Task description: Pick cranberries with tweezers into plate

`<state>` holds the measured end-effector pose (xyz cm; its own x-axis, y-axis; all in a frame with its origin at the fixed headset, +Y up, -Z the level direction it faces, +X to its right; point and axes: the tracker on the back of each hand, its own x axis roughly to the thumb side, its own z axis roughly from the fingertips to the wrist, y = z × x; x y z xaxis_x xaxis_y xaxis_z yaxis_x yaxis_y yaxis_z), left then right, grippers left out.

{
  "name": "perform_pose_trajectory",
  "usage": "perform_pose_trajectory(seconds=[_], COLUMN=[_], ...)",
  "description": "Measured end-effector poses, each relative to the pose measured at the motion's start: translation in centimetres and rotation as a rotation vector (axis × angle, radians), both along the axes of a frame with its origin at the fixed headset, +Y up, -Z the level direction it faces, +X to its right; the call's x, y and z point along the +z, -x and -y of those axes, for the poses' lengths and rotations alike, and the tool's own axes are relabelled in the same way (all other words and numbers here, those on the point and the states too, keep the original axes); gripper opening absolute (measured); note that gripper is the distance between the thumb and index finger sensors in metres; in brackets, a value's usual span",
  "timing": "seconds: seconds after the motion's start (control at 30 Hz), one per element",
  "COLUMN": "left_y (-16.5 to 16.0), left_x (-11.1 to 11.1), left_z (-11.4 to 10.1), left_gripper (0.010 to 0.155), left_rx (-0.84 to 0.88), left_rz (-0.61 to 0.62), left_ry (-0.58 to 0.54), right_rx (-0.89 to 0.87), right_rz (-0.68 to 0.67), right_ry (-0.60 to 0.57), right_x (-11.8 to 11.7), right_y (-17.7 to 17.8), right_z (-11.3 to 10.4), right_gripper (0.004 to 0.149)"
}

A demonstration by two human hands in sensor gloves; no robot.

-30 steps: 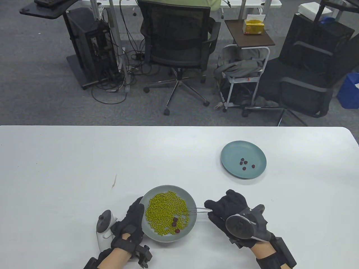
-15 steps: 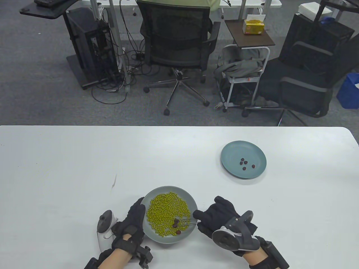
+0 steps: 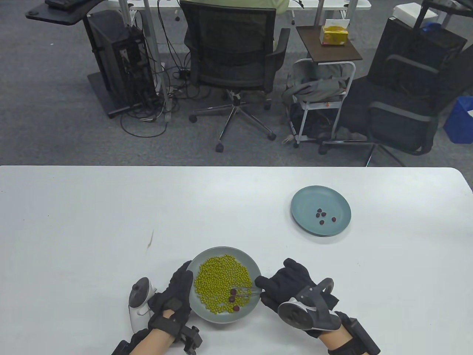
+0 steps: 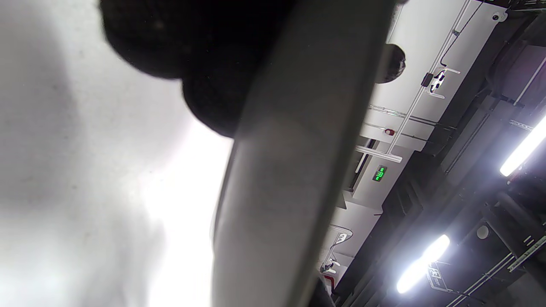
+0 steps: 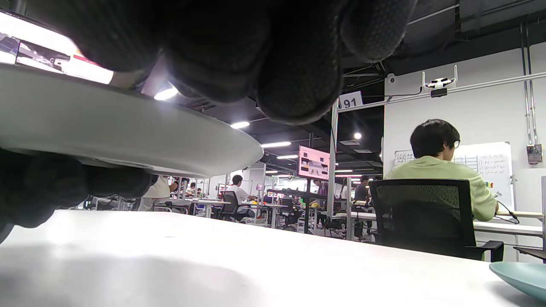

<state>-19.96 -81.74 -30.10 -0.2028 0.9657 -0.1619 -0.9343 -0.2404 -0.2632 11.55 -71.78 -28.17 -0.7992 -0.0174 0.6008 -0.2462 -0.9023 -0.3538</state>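
The grey plate (image 3: 207,255) sat at the bottom centre, hemmed in on both flanks: the left hand (image 3: 173,296) pressed against its left rim, the right hand (image 3: 292,284) just off its right rim. Its upper edge faced bare white table (image 3: 111,207). Toward the upper right, open tabletop ran all the way to the teal plate (image 3: 306,196), with nothing standing between the two plates.
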Motion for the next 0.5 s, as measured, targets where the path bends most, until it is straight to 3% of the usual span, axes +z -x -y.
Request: perform_pose_trajectory(seconds=[0.5], left_y=[-0.17], left_x=[0.11], left_z=[0.02], left_gripper=[0.063], left_rx=[-0.005], left_rz=[0.008], left_ry=[0.003], right_rx=[0.036], right_rz=[-0.014], right_ry=[-0.061], right_x=[0.44], right_y=[0.35], right_z=[0.11], right_gripper=[0.046])
